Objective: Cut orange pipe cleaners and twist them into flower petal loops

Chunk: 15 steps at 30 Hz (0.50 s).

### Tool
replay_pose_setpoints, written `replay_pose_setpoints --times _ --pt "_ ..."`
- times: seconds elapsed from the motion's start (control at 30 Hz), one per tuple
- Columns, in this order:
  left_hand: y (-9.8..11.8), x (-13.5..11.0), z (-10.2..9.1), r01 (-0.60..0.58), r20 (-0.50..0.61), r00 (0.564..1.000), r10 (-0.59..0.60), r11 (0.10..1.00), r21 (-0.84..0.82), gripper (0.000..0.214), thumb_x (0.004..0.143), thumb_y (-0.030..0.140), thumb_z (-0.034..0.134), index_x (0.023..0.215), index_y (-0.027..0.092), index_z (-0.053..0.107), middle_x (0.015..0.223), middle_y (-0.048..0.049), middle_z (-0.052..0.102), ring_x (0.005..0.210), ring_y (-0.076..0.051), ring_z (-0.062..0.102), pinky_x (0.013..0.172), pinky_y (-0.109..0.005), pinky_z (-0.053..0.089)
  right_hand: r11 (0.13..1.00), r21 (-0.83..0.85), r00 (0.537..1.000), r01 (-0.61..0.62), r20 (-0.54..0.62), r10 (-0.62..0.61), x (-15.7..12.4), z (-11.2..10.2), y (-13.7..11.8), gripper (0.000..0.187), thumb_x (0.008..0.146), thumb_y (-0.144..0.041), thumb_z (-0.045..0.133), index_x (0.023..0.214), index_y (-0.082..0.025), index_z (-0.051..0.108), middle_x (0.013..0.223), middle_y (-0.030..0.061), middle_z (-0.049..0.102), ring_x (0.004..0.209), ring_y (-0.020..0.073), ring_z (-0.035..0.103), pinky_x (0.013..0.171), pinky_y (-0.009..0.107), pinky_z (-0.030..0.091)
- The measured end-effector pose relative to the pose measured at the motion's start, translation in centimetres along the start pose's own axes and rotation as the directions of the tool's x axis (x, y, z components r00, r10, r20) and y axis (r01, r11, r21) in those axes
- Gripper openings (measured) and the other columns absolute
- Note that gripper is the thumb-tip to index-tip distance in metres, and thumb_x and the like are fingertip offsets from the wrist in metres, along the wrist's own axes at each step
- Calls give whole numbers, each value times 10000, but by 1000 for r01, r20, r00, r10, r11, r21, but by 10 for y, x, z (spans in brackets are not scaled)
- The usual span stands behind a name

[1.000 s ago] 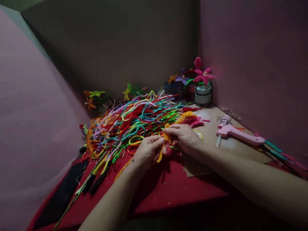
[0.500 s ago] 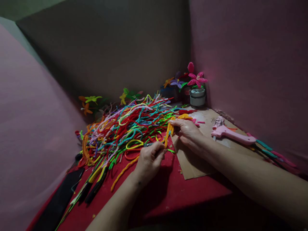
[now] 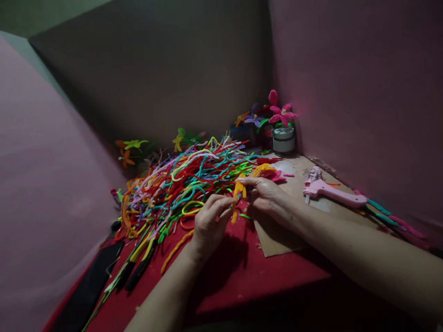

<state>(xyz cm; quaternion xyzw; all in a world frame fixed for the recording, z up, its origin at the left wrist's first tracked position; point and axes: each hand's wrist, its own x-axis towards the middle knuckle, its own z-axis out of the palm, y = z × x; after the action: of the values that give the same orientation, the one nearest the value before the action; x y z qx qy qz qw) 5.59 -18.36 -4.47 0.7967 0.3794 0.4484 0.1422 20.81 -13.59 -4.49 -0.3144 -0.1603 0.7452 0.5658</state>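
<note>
Between my hands is an orange pipe cleaner (image 3: 238, 188), bent into a narrow folded shape whose end hangs down. My right hand (image 3: 268, 197) pinches its upper part between thumb and fingertips. Lower on the left, my left hand (image 3: 212, 220) has its fingertips closed on the same piece. More orange loops (image 3: 262, 169) lie just beyond my right hand, beside pink pieces (image 3: 275, 176). Scissors with yellow and red handles (image 3: 193, 208) lie partly hidden behind my left hand, and a loose orange strand (image 3: 175, 252) rests to its left.
A big heap of coloured pipe cleaners (image 3: 194, 170) covers the table's back left. Yellow-black pliers (image 3: 141, 263) lie in front. On the right, a pink glue gun (image 3: 332, 192) rests on a cardboard sheet (image 3: 277, 237). Pipe-cleaner flowers (image 3: 284, 114) stand along the back wall.
My left hand has shifted slightly up and closer to my right hand along the orange pipe cleaner. The right hand's pinch has dropped slightly, uncovering the orange loops behind it.
</note>
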Motion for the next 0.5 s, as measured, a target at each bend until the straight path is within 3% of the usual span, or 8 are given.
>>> replay_pose_setpoints --times 0.1,0.23,0.37,0.5 --pt "3 -2 0 -117 -16 993 120 984 131 129 777 190 536 793 211 662 825 -44 569 746 -119 548 643 -227 435 998 -57 999 -19 26 20 -1 1 4 113 615 -40 557 552 -133 570 518 12 564 482 96 493 480 231 394" --pt "5 -1 -5 -182 53 982 179 982 46 115 782 189 533 770 212 646 869 -57 609 844 -160 535 749 -301 437 985 -166 993 46 113 -28 -3 0 11 97 562 -78 601 499 -130 549 476 -10 533 440 79 460 428 213 331" --pt "7 2 -13 -94 132 985 109 988 -119 106 793 185 511 773 194 614 780 -54 616 827 -179 528 803 -343 414 935 -312 968 168 229 -98 -5 -3 17 111 551 -153 646 495 -136 552 437 -37 487 393 59 397 401 210 277" --pt "11 4 -17 -51 108 993 55 998 -36 86 768 174 541 763 190 625 728 -37 596 775 -167 502 758 -310 401 861 -438 950 260 277 -146 -7 -5 16 158 585 -207 630 476 -142 536 388 -52 423 357 49 327 378 217 213"
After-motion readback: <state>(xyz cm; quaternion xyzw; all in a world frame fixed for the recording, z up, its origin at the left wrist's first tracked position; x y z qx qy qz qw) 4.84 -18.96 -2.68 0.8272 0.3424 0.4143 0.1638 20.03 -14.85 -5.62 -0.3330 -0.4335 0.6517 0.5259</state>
